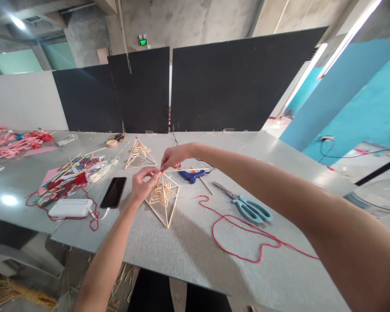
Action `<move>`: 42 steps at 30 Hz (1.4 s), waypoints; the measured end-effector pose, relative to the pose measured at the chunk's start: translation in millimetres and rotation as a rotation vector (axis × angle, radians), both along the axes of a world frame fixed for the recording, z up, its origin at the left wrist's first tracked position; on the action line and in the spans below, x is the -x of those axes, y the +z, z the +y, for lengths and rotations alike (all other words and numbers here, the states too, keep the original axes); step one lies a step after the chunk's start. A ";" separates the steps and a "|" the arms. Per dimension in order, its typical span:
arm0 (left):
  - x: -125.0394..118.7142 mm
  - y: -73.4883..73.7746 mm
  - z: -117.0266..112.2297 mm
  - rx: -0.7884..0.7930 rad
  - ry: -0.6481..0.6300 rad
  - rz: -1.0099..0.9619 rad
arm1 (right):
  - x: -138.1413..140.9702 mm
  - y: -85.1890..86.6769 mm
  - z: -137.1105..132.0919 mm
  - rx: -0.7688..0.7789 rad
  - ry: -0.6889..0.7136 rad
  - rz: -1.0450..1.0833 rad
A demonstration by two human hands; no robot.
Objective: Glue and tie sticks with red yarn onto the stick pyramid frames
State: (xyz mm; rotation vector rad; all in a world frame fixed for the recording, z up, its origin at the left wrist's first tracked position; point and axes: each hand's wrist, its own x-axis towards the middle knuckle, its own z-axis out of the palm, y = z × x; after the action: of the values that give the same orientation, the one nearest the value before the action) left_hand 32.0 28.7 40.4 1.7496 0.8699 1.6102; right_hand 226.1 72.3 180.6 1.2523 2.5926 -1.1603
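A pyramid frame of thin wooden sticks stands on the table, with red yarn wound at its tip. My left hand pinches the tip from the left, thumb and fingers closed. From above, my right hand is closed in a pinch at the red yarn; its fingertips partly cover it. One pale stick runs from the tip to the right, under my right hand. Behind stands a second stick pyramid. A blue glue gun lies just right of the tip.
Light-blue scissors and a loose length of red yarn lie to the right. On the left are a black phone, a white power bank and a pile of sticks and packets. Black panels border the table's back.
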 end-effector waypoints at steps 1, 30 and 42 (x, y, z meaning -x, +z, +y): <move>-0.1 0.2 -0.3 -0.024 0.011 0.009 | 1.6 2.0 -0.4 0.027 -0.017 -0.018; -1.6 1.5 -7.9 -0.063 0.043 0.036 | -7.1 -33.8 -56.4 -0.669 -0.148 0.083; -3.4 -9.1 -1.9 -0.111 0.000 0.019 | -3.1 -67.3 -71.8 -0.877 -0.301 0.044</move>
State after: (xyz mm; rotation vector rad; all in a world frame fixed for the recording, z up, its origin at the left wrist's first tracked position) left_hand 35.4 26.8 31.3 1.8435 0.8021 1.6730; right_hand 229.2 0.5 113.3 1.7787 3.1262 0.0293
